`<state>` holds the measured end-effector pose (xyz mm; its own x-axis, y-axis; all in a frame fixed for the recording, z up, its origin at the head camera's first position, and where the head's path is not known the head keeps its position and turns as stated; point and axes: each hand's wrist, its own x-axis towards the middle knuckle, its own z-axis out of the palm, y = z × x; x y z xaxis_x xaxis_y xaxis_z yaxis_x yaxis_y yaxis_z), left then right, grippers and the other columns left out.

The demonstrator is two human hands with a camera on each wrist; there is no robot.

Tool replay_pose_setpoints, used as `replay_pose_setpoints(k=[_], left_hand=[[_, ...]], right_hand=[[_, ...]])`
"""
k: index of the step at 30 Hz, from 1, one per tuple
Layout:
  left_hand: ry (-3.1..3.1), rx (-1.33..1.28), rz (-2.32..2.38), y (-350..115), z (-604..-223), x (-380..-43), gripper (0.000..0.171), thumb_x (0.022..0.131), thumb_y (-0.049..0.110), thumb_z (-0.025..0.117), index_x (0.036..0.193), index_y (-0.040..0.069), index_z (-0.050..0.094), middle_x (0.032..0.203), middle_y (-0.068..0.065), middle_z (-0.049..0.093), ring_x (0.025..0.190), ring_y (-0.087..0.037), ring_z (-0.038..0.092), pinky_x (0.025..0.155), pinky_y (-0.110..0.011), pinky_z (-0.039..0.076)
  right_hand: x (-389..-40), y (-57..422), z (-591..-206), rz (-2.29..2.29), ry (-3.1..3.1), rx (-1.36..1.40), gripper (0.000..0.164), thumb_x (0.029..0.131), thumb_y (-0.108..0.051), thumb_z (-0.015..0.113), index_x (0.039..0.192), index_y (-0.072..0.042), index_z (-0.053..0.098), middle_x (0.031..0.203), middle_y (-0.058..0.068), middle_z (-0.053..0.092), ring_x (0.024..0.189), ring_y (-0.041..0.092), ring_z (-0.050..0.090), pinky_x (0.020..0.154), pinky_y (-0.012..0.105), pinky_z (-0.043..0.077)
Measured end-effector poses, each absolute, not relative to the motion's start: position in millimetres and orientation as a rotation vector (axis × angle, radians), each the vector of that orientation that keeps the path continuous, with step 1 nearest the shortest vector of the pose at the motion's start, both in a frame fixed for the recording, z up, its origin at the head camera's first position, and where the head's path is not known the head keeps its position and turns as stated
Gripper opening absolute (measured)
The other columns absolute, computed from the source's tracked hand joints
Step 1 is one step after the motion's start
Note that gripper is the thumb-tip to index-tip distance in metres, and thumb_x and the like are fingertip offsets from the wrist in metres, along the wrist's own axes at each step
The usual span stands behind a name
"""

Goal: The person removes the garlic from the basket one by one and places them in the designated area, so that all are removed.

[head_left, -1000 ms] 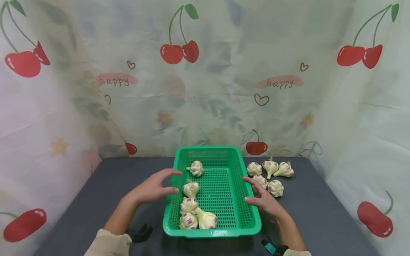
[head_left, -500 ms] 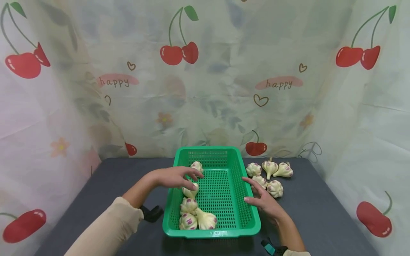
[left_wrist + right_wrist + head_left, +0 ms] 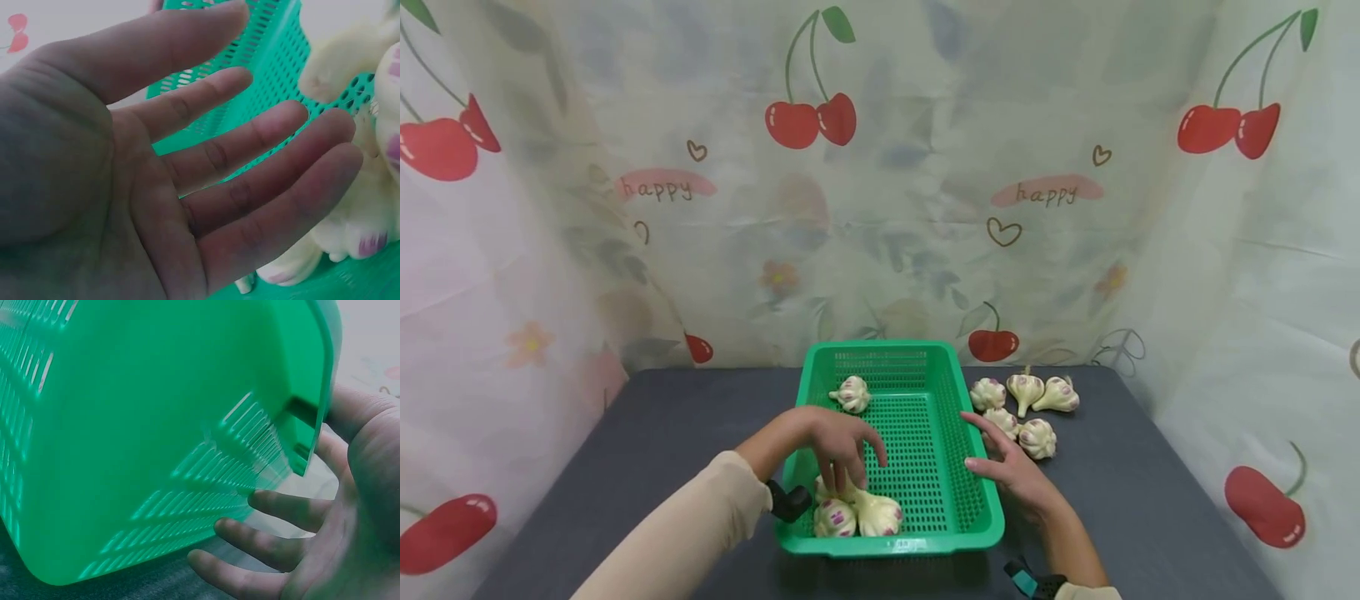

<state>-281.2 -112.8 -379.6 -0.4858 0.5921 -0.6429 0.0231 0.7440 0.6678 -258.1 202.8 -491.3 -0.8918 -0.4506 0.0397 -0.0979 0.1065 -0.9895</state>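
My left hand (image 3: 846,442) hangs over the near left part of the green basket (image 3: 891,546), fingers pointing down among the garlic bulbs. In the left wrist view its fingers (image 3: 250,137) are extended, with nothing between them. Near the fingertips lie a garlic bulb (image 3: 835,518) and another garlic bulb (image 3: 878,512); the hand partly hides others. A further garlic bulb (image 3: 851,394) sits at the basket's back left. My right hand (image 3: 1018,473) is at the right rim, its fingers (image 3: 269,544) loosely extended beside the outer wall and its thumb at the rim.
Outside the basket at the right, several garlic bulbs lie grouped, including a garlic bulb (image 3: 1037,438) close to the right hand. All stands on a dark grey table (image 3: 700,433). A cherry-print curtain (image 3: 887,183) encloses the back and sides.
My left hand has moved from outside the left rim, across the basket's left side, then down towards the near garlic bulbs. The right hand stays at the right rim. The view has shifted slightly.
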Motion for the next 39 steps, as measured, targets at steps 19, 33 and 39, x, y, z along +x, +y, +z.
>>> replay_pose_setpoints(k=[19,33,39], left_hand=[[2.045,0.58,0.37,-69,-404,-275,0.044,0.084,0.008,0.075,0.124,0.024,0.066,0.11,0.004,0.06,0.098,-0.009,0.056,0.069,-0.038,0.056],[2.014,0.475,0.387,-51,-407,-270,0.041,0.081,0.005,0.078,0.116,0.025,0.068,0.132,0.0,0.049,0.108,-0.023,0.057,0.064,-0.04,0.057],[1.995,0.486,0.412,-46,-404,-269,0.032,0.081,0.007,0.078,0.105,0.023,0.065,0.124,-0.001,0.046,0.103,-0.021,0.056,0.064,-0.04,0.057]], right_hand=[[-258,198,-492,-1.955,1.954,-0.577,0.07,0.096,-0.012,0.059,0.156,-0.019,0.022,0.155,0.024,0.005,0.139,0.044,0.015,0.093,0.051,0.044],[-257,200,-490,-1.949,1.965,-0.562,0.07,0.096,-0.012,0.059,0.155,-0.02,0.022,0.152,0.027,0.017,0.127,0.041,0.04,0.09,0.048,0.047],[-255,200,-489,-1.933,2.0,-0.516,0.068,0.096,-0.013,0.058,0.155,-0.019,0.024,0.157,0.023,0.007,0.141,0.043,0.011,0.096,0.053,0.041]])
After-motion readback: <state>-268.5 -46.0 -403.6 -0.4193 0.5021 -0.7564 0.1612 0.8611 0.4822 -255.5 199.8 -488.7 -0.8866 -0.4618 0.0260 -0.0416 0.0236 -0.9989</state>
